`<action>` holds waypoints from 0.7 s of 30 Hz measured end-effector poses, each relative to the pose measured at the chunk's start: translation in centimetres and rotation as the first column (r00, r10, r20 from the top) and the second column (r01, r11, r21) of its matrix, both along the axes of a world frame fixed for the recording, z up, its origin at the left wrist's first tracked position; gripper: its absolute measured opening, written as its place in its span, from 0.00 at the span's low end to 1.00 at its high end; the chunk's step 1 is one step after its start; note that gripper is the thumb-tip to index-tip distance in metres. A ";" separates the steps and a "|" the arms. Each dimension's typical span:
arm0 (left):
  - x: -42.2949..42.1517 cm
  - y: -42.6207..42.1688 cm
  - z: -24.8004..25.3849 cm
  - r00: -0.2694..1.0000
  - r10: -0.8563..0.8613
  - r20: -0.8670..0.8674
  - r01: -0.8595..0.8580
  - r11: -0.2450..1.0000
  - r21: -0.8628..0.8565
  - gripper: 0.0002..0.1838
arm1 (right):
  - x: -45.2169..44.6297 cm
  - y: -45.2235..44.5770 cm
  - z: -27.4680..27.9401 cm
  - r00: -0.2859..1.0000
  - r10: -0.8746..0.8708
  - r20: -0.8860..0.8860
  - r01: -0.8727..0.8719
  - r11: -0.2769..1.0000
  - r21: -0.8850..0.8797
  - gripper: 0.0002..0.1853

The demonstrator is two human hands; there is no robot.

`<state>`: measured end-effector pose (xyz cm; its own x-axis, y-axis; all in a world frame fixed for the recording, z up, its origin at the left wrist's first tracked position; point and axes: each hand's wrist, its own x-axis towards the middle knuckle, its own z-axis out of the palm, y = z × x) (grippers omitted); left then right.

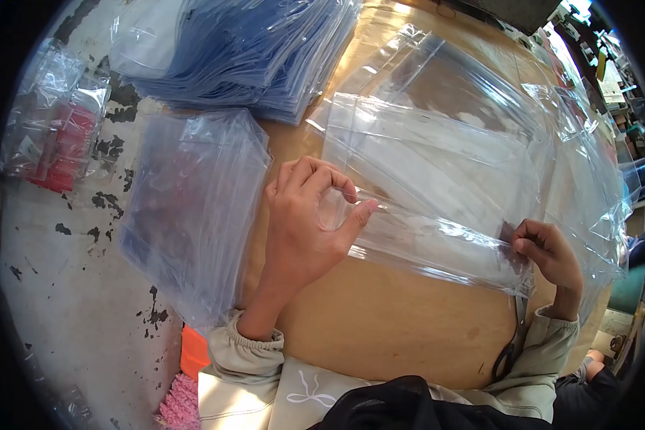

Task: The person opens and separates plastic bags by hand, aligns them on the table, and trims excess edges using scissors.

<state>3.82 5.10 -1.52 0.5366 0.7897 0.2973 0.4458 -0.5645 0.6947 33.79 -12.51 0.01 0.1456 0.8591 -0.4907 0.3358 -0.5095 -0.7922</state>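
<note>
Brown was the table (408, 322), and on it lay clear plastic sheeting (437, 233), near a bluish plastic stack (229, 61). The left hand (302, 222) curved thumb and forefinger nearly together at the near fold; whether they gripped it, I could not tell. The right hand (552, 252), fingers curled, pinched the right end. Scissors (515, 340) lay just below.

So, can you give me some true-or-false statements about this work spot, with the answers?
1. The right hand grips the clear sheet. True.
2. The scissors are in the right hand. False: the scissors lie on the brown surface.
3. The larger stack lies beyond the smaller stack. True.
4. The red packets are right of both hands. False: the red packets are on the left.
5. The left hand lies flat. False: its thumb and forefinger curve toward each other.
</note>
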 end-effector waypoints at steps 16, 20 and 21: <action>-2.4 0.6 0.9 0.886 -0.396 0.242 0.464 0.774 -0.432 0.16 | -0.4 0.4 2.9 0.529 0.828 -0.187 -0.706 0.552 0.444 0.14; -1.1 0.1 0.5 0.950 -0.018 -0.313 0.079 0.980 0.182 0.20 | -2.5 0.6 2.6 0.826 0.113 0.552 -0.386 0.827 0.409 0.25; -1.3 -0.2 0.6 0.929 -0.080 -0.361 0.136 0.982 0.131 0.23 | -2.7 0.6 1.4 0.784 0.043 0.620 -0.367 0.837 0.406 0.26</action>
<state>2.49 4.86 -0.95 0.7080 0.6816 0.1849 0.5763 -0.7089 0.4066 31.07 -11.92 1.43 0.0449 0.9929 0.1098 0.8473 0.0204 -0.5308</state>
